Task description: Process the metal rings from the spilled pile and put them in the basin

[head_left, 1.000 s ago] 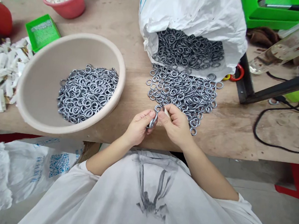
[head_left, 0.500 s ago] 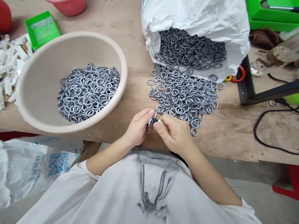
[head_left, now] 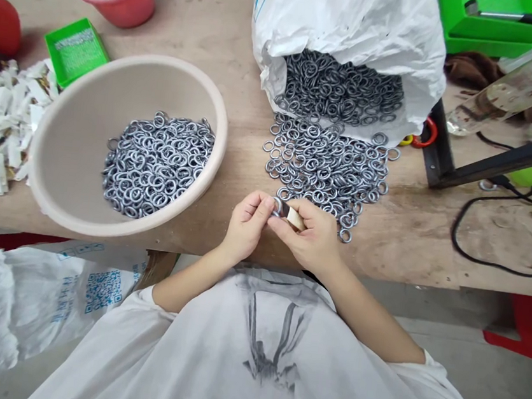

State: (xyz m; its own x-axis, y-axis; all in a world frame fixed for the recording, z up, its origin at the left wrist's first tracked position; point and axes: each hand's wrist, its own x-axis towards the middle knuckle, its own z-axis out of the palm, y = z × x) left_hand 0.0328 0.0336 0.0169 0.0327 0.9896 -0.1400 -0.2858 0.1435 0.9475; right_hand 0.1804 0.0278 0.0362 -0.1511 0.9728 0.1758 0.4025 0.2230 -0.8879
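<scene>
The left hand [head_left: 247, 226] pinches 1 ring [head_left: 277, 206] between thumb and fingers, over the table [head_left: 416, 229] near its front edge. The right hand [head_left: 312, 233] is closed round a pale tool [head_left: 296, 219], its dark tip at the ring; contact is hard to tell. Just beyond the 2 hands lies a pile [head_left: 328, 162] of rings, reaching into the bag [head_left: 353, 24]. The bowl [head_left: 76, 133] at left holds many more.
</scene>
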